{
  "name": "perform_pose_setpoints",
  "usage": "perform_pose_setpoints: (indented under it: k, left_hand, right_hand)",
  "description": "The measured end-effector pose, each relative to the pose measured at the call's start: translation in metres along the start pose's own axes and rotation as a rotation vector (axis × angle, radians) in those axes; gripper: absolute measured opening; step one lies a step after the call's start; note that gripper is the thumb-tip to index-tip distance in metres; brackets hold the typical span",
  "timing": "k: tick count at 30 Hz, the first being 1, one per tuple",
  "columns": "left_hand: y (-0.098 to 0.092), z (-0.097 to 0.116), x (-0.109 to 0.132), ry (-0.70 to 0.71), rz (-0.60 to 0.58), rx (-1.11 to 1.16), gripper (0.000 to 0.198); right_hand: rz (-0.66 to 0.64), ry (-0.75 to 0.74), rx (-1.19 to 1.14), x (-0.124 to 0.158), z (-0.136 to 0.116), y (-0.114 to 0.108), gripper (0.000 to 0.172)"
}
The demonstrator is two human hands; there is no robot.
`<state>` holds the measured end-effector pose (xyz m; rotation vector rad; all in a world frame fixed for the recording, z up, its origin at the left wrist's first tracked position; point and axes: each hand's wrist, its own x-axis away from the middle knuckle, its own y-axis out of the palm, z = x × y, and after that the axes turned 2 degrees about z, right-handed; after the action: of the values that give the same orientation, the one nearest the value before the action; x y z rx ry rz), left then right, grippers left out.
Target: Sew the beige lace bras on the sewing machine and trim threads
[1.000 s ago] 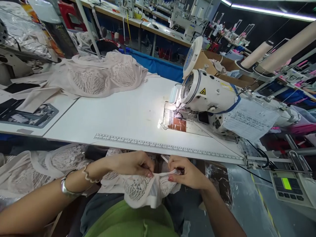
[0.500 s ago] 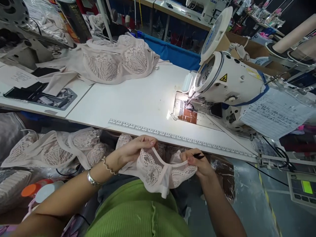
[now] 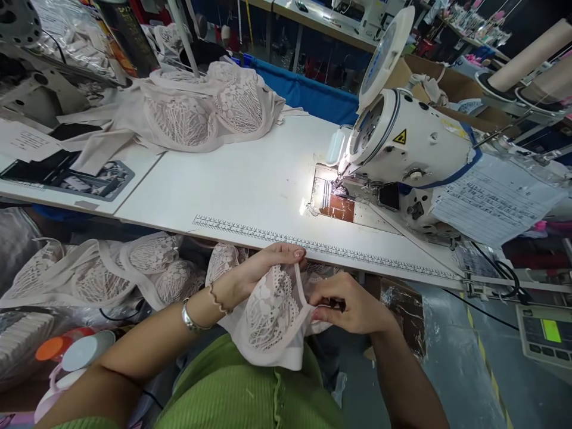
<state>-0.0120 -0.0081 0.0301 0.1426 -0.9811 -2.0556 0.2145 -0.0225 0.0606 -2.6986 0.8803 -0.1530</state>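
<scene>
A pale pink lace bra [image 3: 270,316] hangs in front of my body, just off the table's front edge. My left hand [image 3: 274,262] is closed on the upper end of its cup and strap, thumb and fingers pinching the fabric. My right hand [image 3: 355,304] pinches the bra's centre edge between thumb and fingers. A small dark spot shows inside the curl of the right fingers; I cannot make out what it is. One lace cup faces up, and the other is mostly hidden behind my right hand.
A white sewing machine [image 3: 402,137] with its lamp lit stands at the right of the white table [image 3: 232,185]. A printed ruler [image 3: 313,245] runs along the front edge. More lace bras [image 3: 183,113] lie at the back left, with others [image 3: 107,268] below the edge. Bottles [image 3: 67,345] stand lower left.
My left hand has moved right and slightly up. The bra has turned so one cup faces up, and my right hand has shifted from its far side to the centre.
</scene>
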Motion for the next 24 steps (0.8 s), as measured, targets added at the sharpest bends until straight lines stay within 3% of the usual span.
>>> perform_pose_setpoints:
  k: [2,5,7,10,11,16,19,24]
  left_hand:
    - [0.003,0.013,0.0,0.179,0.092,-0.241,0.034]
    - [0.014,0.028,0.013,0.652,0.365,-0.801,0.011]
    - [0.025,0.027,0.028,0.841,0.38,-1.09,0.007]
    - [0.042,0.008,0.044,0.864,0.158,-1.334,0.01]
    - [0.045,0.0,0.047,0.861,0.139,-1.393,0.013]
    - [0.043,-0.027,0.039,0.879,0.261,-1.444,0.012]
    - [0.034,-0.029,0.034,0.781,0.34,-1.299,0.004]
    - [0.029,-0.023,0.034,0.618,0.437,-1.017,0.015]
  right_hand:
    - [0.061,-0.028,-0.042,0.007,-0.008,0.002,0.038]
    - [0.253,-0.017,-0.144,0.022,-0.015,0.008,0.04]
    - [0.404,0.027,-0.112,0.028,-0.018,0.014,0.037]
    - [0.566,0.082,0.013,0.026,-0.021,0.027,0.029]
    - [0.6,0.081,0.048,0.023,-0.021,0.031,0.027]
    - [0.718,0.019,0.199,0.014,-0.016,0.052,0.019]
    - [0.746,-0.065,0.362,0.015,-0.008,0.057,0.016]
    - [0.921,-0.1,0.854,0.022,0.016,0.06,0.02]
